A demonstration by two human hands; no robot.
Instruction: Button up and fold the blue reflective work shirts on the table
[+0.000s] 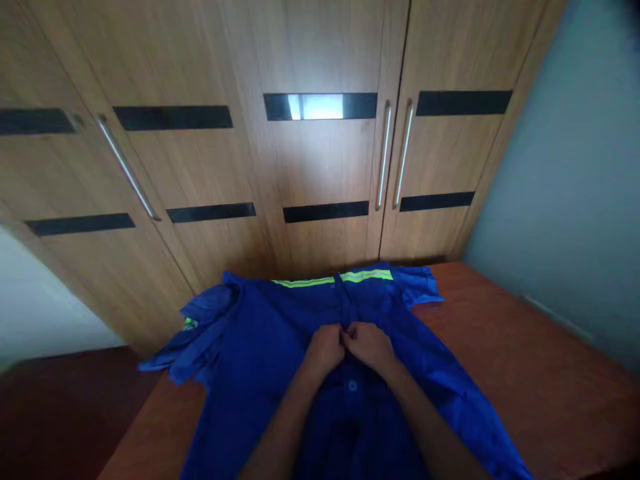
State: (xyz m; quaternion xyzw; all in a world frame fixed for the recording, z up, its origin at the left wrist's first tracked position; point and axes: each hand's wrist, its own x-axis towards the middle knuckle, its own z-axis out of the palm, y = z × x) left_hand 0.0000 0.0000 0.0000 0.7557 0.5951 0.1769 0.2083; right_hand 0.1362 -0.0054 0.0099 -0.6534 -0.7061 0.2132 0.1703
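Observation:
A blue work shirt [270, 347] with yellow-green reflective strips lies spread out, front side up. My left hand [326, 347] and my right hand [369, 343] meet over its front placket, fingers pinched together on the cloth. What lies between my fingertips is hidden; a button there cannot be made out. Just below my hands a round button [353, 385] shows on the placket. The left sleeve side [200, 337] is bunched up, while the other sleeve [417, 283] lies out to the right.
Beneath the shirt is a reddish-brown surface [530, 360], its edge at the lower left above a darker floor [60, 407]. A wooden wardrobe [320, 167] with metal handles and black strips stands behind. A pale wall [565, 220] rises on the right.

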